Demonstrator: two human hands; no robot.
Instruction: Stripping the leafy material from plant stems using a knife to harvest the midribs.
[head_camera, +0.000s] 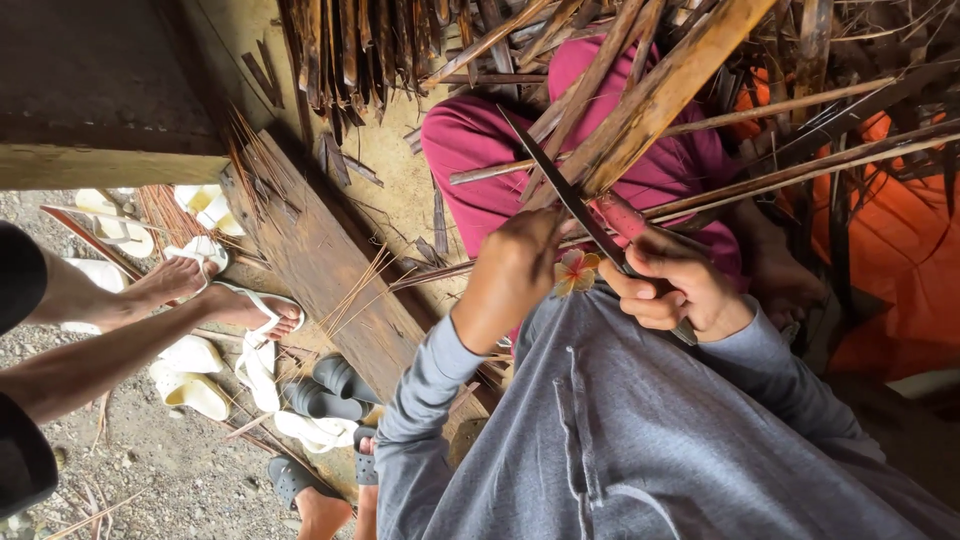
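Observation:
My left hand (520, 262) is closed around the lower end of a dried brown palm leaf stalk (655, 95) that rises to the upper right across my lap. In my right hand (672, 288) I grip a long dark knife (560, 185). Its thin blade points up and left and lies against the stalk just above my left hand. A small orange flower (576, 272) sits between the two hands. Below the hands are my grey sleeves, and my magenta trousers (478, 150) show behind the stalk.
Several dried leaf strips (820, 150) fan out above and right over an orange tarp (900, 250). A worn wooden plank (320, 260) with thin sticks lies left of my lap. Another person's legs and sandalled feet (215, 290) rest on it, above gravel strewn with sandals (320, 400).

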